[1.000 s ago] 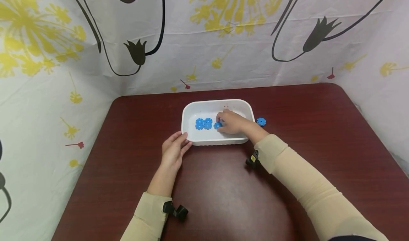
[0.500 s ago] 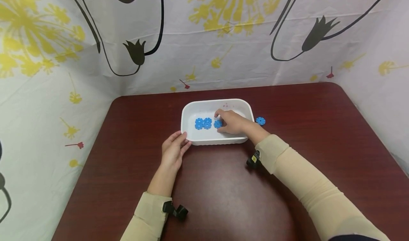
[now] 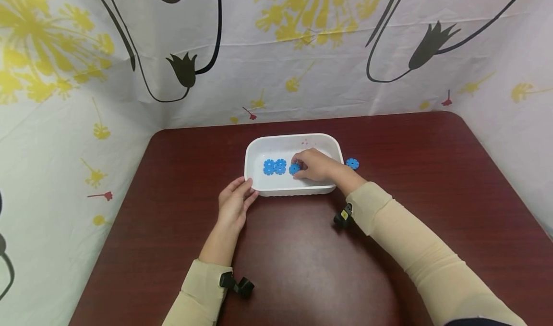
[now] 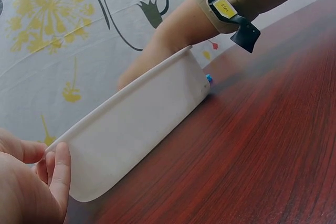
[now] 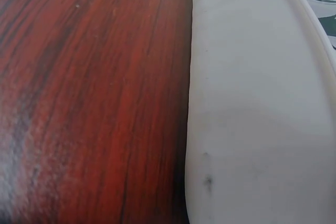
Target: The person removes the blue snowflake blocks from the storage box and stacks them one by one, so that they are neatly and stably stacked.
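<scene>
A white plastic tray (image 3: 294, 190) stands on the table, and my left hand (image 3: 233, 203) holds its near left corner. In the left wrist view, the left thumb lies at the rim and the fingers (image 4: 61, 171) against the outer wall. My right hand (image 3: 315, 165) reaches into the tray, thumb and fingers pinching a blue notched disc (image 3: 294, 168) at its floor. Left of it in the tray lies a cluster of several blue notched discs (image 3: 275, 167). The right wrist view shows the tray's outer wall (image 5: 252, 87); the right hand is hidden there.
Another blue notched disc (image 3: 352, 163) lies on the dark red table (image 3: 198, 158), just outside the tray's right end. A patterned white cloth (image 3: 242, 57) hangs behind and beside the table.
The right fingers spread away from the blue notched disc half a second ago and have now closed back around it. The left hand and the tray stay in place.
</scene>
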A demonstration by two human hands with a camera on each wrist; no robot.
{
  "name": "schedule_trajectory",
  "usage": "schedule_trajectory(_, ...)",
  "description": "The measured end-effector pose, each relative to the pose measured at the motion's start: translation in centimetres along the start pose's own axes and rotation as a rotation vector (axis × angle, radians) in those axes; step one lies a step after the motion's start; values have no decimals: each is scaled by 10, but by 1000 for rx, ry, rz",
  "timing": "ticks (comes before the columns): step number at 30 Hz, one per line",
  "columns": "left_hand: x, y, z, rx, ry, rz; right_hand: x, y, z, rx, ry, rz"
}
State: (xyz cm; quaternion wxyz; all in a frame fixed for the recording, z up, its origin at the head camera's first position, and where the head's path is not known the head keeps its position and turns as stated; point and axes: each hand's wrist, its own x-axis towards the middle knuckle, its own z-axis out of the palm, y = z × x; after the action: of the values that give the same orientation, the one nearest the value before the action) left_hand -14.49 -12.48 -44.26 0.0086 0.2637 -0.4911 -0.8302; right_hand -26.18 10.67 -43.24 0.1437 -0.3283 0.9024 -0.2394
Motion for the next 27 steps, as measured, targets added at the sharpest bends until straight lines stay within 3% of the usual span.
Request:
schedule_trajectory(6, 0, 1, 1, 7, 1, -5, -2, 3, -2, 13, 79, 0)
schedule_trajectory(20, -2, 1, 2, -6, 9, -18, -12, 6, -16, 44, 354, -116)
schedule_trajectory(27, -2, 0, 1, -4, 18, -29, -21, 13, -19, 110, 477, -122)
